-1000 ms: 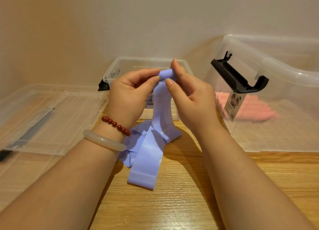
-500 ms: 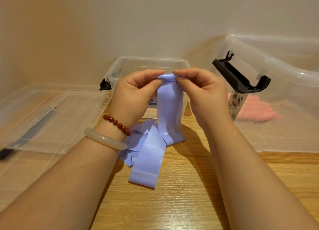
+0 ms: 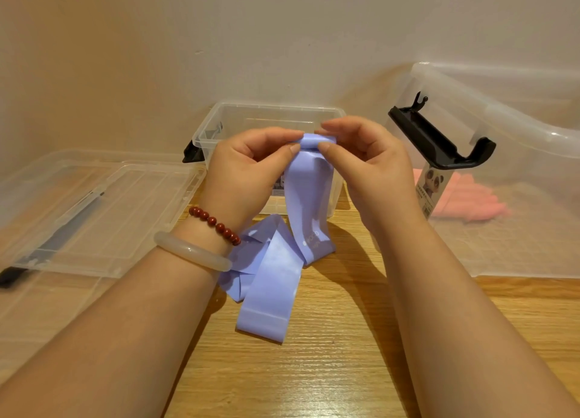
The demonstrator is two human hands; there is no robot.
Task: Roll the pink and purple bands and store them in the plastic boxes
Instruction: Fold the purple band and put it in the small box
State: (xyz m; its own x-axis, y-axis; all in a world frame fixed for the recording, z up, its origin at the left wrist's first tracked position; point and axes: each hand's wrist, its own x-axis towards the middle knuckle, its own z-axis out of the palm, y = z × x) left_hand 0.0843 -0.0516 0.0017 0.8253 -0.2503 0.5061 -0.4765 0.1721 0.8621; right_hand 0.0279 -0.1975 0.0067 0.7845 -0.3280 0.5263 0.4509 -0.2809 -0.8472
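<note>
A long purple band point(image 3: 276, 279) hangs from both hands down to the wooden table, where the rest lies in loose folds. Its top end is curled into a small roll. My left hand point(image 3: 251, 169) pinches the roll's left side between thumb and fingers. My right hand point(image 3: 367, 163) pinches its right side the same way. Behind the hands stands a small clear plastic box point(image 3: 219, 125), open. A big clear box point(image 3: 502, 135) at the right holds rolled pink bands point(image 3: 470, 204), seen through its wall.
A clear lid point(image 3: 94, 204) with a black clip lies flat at the left. A black handle point(image 3: 439, 141) sticks out from the big box near my right hand. A plain wall closes off the back. Wooden table point(image 3: 329, 370) runs toward me.
The band's top end has been turned over into a small roll between the fingertips. Both hands have levelled out and the hanging strip now lies flatter and wider.
</note>
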